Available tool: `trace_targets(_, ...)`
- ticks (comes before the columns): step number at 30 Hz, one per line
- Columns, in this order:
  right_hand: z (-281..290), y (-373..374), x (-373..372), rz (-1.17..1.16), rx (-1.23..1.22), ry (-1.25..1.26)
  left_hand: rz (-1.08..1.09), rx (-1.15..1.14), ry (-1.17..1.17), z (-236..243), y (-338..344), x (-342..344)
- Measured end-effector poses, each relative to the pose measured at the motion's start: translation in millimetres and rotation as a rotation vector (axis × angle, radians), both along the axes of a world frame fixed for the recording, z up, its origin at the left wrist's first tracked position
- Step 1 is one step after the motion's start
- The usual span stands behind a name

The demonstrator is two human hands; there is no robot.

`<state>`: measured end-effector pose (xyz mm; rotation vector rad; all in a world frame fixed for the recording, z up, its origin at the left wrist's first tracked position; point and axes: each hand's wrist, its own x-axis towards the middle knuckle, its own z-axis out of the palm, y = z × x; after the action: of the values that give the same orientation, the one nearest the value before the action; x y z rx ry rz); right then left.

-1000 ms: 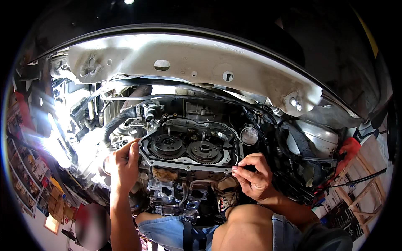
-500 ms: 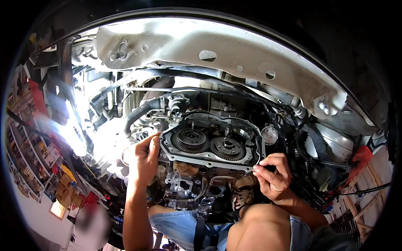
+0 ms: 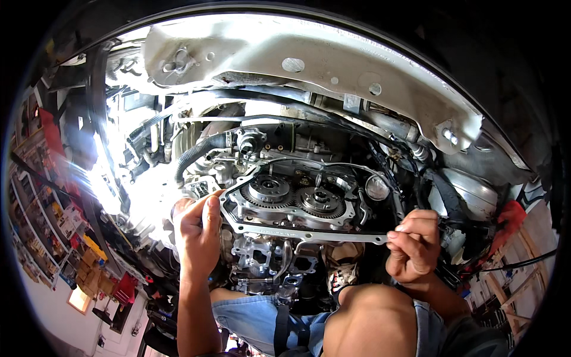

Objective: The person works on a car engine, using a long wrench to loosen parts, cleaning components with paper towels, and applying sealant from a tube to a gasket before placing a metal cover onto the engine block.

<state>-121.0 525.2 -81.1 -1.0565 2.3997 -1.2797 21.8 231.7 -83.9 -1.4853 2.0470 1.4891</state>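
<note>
Both my hands hold a thin, silvery frame-shaped gasket (image 3: pixel 309 236) by its two near corners. My left hand (image 3: pixel 199 232) pinches the left corner, thumb on top. At the right corner, the thumb and fingertips of my right hand (image 3: pixel 411 247) are closed on the edge. Through the gasket's opening show two dark toothed gears, a left gear (image 3: pixel 269 190) and a right gear (image 3: pixel 321 201), set in the engine housing (image 3: pixel 285 218). The gasket's near edge sits apart from the housing rim, toward me; whether its far edge touches anything I cannot tell.
A ribbed black hose (image 3: pixel 199 154) curves at the left, beside a metal fitting (image 3: pixel 250 141). A pale metal body panel (image 3: pixel 256 53) arches over the far side. Engine ports (image 3: pixel 259 257) lie below the gasket. My bare knee (image 3: pixel 372 321) is close at the front.
The gasket has shifted toward me and to the right, off the housing rim, which now shows inside its opening. My right hand has moved right with its corner; my left hand has moved slightly left.
</note>
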Motion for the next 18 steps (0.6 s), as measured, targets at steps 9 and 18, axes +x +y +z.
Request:
trace_targets(9, 97.7, -47.8, -77.5, 0.222, -0.049, 0.093, -0.131, 0.048, -0.056, 61.0, 10.4, -6.8)
trace_targets(18, 142.3, -178.5, -83.6, 0.868, -0.255, -0.184, -0.250, 0.081, 0.373, 161.7, -7.1, 44.4)
